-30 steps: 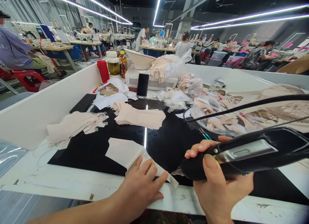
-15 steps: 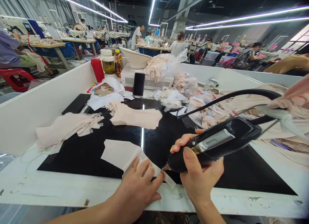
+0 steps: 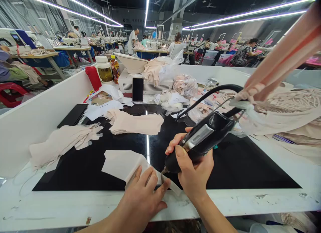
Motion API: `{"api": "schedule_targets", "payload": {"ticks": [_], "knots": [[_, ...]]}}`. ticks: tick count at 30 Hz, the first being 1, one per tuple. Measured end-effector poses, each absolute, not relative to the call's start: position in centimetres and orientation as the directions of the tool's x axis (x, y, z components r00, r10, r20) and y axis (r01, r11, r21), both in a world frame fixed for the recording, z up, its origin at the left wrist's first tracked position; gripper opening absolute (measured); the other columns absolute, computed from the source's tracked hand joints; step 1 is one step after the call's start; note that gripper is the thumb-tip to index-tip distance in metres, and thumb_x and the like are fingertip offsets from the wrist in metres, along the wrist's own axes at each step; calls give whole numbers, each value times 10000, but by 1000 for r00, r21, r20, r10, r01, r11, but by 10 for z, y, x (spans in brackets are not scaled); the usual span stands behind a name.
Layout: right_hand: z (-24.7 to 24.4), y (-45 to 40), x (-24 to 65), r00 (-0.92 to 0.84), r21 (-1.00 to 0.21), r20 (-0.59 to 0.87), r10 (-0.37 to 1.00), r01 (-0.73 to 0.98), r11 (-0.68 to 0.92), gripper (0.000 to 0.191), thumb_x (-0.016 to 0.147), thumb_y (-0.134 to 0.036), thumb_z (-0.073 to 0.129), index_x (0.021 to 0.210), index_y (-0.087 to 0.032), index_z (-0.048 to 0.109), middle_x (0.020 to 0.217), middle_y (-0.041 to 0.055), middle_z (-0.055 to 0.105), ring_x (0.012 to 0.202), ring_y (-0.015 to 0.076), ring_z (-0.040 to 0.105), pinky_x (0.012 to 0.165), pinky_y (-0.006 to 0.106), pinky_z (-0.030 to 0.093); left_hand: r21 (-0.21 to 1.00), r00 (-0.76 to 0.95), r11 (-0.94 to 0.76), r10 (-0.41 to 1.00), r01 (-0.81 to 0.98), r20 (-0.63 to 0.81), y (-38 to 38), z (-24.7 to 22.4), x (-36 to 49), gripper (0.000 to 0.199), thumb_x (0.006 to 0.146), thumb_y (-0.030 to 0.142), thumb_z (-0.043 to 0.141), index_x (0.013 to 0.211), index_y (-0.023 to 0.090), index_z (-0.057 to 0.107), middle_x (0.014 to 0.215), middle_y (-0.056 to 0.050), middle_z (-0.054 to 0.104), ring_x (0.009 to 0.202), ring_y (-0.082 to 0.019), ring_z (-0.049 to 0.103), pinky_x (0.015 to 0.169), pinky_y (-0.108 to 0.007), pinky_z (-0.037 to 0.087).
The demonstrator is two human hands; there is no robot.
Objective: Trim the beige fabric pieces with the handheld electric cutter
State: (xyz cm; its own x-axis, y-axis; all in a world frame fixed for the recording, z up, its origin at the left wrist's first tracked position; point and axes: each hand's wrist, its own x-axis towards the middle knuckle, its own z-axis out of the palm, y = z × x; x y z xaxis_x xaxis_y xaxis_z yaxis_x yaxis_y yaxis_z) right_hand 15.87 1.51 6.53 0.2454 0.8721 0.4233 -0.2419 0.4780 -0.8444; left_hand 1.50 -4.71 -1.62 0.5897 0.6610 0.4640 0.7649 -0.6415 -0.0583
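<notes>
Far-side clutter and the workroom beyond, from my end of the link
At the far left I see a red container (image 3: 93, 78), a white-lidded jar (image 3: 104, 72) and a yellow-capped bottle (image 3: 115, 70) grouped together; just right of them a shallow white dish (image 3: 131, 63) sits on a vented white box (image 3: 156, 88), a dark phone (image 3: 137, 89) upright before it; nearer, I make out a flat black case (image 3: 72, 115) beside the left wall (image 3: 42, 126); past that wall are a red stool (image 3: 11, 88) and a person in purple (image 3: 3, 68); far off, I find a standing person in white (image 3: 132, 41), sewing machines (image 3: 73, 41) and strip lights (image 3: 146, 10) overhead
</notes>
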Motion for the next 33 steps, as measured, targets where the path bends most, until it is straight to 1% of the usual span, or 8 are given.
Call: {"api": "schedule_targets", "payload": {"ticks": [5, 10, 17, 20, 22, 26, 29, 33], "knots": [[68, 19, 156, 241, -839, 411, 879, -279, 468, 333, 872, -236, 752, 1139, -284, 559, 844, -46, 665, 623, 128, 637, 626, 305, 592, -50, 587, -637, 675, 769, 447, -49, -24, 13, 707, 845, 670, 805, 1381, 263, 589, 1191, -108, 675, 1167, -318, 609, 1014, -530, 524], [71, 24, 149, 238, -835, 417, 877, -279, 473, 352, 830, -269, 780, 1095, -278, 548, 801, -48, 671, 586, 133, 623, 564, 294, 577, -44, 588, -643, 668, 764, 456, -49, -22, 12, 698, 852, 650, 807, 1386, 255, 591, 1192, -127, 683, 1165, -324, 620, 992, -542, 557], [72, 24, 146, 254, -838, 422, 870, -257, 482, 312, 813, -183, 761, 1056, -260, 581, 784, -44, 693, 578, 134, 635, 561, 289, 580, 25, 572, -661, 667, 750, 478, -48, -16, 12, 548, 943, 556, 751, 1361, 232, 604, 1200, -139, 675, 1193, -329, 630, 1023, -583, 563], [70, 21, 148, 235, -825, 437, 868, -278, 491, 289, 830, -150, 752, 1045, -262, 594, 803, -49, 694, 604, 123, 633, 571, 269, 571, 106, 591, -685, 688, 721, 421, -48, -6, 6, 499, 986, 440, 731, 1402, 212, 575, 1243, -137, 659, 1209, -314, 633, 1086, -587, 537], [68, 20, 149, 224, -821, 446, 867, -284, 496, 272, 843, -151, 753, 1037, -263, 598, 819, -53, 690, 623, 116, 629, 595, 264, 570, 198, 589, -683, 715, 703, 375, -48, 3, 1, 432, 1024, 355, 680, 1405, 191, 562, 1270, -130, 648, 1191, -285, 643, 1105, -536, 543], [66, 19, 150, 230, -819, 455, 860, -270, 506, 278, 850, -167, 762, 1054, -258, 597, 841, -44, 690, 649, 120, 640, 612, 268, 574, 343, 514, -606, 794, 718, 324, -46, 14, -8, 263, 1092, 270, 509, 1317, 158, 585, 1274, -140, 637, 1187, -254, 640, 1050, -423, 593], [66, 19, 149, 238, -824, 456, 857, -252, 508, 307, 835, -162, 772, 1069, -255, 596, 836, -43, 688, 645, 126, 648, 614, 275, 579, 334, 499, -592, 802, 733, 329, -43, 14, -11, 277, 1113, 273, 453, 1319, 143, 584, 1271, -142, 647, 1182, -254, 643, 1048, -425, 596], [66, 18, 149, 239, -820, 457, 857, -261, 510, 375, 829, -148, 763, 1139, -266, 587, 837, -45, 687, 641, 126, 642, 613, 277, 579, 229, 557, -650, 749, 725, 359, -39, 10, -10, 334, 1126, 292, 438, 1352, 95, 583, 1237, -138, 681, 1181, -275, 647, 1057, -458, 594]]}}
